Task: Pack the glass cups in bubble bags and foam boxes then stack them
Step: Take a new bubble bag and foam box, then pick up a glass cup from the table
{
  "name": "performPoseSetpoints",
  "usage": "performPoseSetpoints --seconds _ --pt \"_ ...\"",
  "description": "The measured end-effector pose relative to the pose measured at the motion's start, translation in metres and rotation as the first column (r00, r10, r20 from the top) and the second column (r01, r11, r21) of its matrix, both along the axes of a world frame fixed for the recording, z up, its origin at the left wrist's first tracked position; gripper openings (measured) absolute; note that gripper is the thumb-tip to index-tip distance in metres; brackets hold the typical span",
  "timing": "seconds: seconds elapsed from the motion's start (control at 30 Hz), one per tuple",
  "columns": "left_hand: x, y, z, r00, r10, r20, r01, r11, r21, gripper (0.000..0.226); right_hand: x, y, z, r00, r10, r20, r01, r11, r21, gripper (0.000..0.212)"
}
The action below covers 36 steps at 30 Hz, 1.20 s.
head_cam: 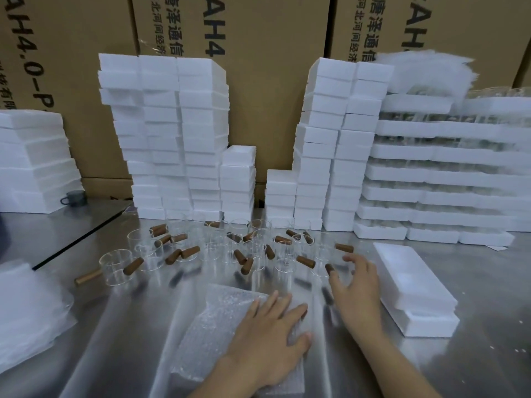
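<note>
Several clear glass cups (116, 267) with brown wooden handles stand in a loose group across the middle of the steel table (120, 340). A stack of bubble bags (212, 320) lies in front of me. My left hand (268, 337) rests flat on its right side, fingers straight. My right hand (357, 288) hovers with spread, slightly bent fingers just right of the nearest cups and holds nothing; its thumb is close to a brown handle (330, 268). Two white foam box halves (413, 285) lie stacked at the right.
Tall piles of white foam boxes (175, 133) stand at the back left and back centre (333, 150), against cardboard cartons (258, 81). Foam trays holding glass (436, 173) are stacked at the right. More bubble bags (26, 317) lie at the left edge. A dark mug (74, 198) sits far left.
</note>
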<state>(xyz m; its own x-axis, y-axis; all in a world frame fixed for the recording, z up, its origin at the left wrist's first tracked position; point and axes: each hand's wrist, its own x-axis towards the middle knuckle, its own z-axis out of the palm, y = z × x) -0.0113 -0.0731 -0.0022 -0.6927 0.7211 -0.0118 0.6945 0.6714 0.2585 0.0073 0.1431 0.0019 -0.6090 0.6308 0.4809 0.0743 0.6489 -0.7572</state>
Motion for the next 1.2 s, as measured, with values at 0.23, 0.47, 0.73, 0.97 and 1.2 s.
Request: performPoseSetpoints --seconds 0.23,0.47,0.73,0.97,1.2 --pt "0.001 -0.001 0.005 0.999 0.038 0.016 -0.038 0.999 -0.013 0.071 0.008 -0.003 -0.006 0.973 0.210 0.098 -0.200 0.975 -0.100 0.043" --pt "0.002 -0.001 0.001 0.999 0.035 0.022 -0.035 0.999 -0.002 0.072 0.003 0.000 -0.009 0.986 0.168 0.000 -0.165 0.970 -0.176 0.012" --pt "0.002 -0.003 0.006 0.999 0.028 0.016 -0.029 0.994 0.110 0.065 0.017 0.000 0.004 0.966 -0.038 -0.257 -0.007 0.985 -0.170 0.021" --pt "-0.002 -0.003 0.041 0.968 0.071 0.239 -0.240 0.522 0.818 0.040 0.027 -0.044 0.044 0.861 0.225 -0.456 -0.298 0.950 -0.095 0.026" --pt "-0.013 -0.021 0.062 0.984 0.047 0.173 -0.179 0.205 0.962 0.079 0.036 -0.084 0.053 0.711 0.487 -0.507 -0.570 0.821 -0.011 0.012"
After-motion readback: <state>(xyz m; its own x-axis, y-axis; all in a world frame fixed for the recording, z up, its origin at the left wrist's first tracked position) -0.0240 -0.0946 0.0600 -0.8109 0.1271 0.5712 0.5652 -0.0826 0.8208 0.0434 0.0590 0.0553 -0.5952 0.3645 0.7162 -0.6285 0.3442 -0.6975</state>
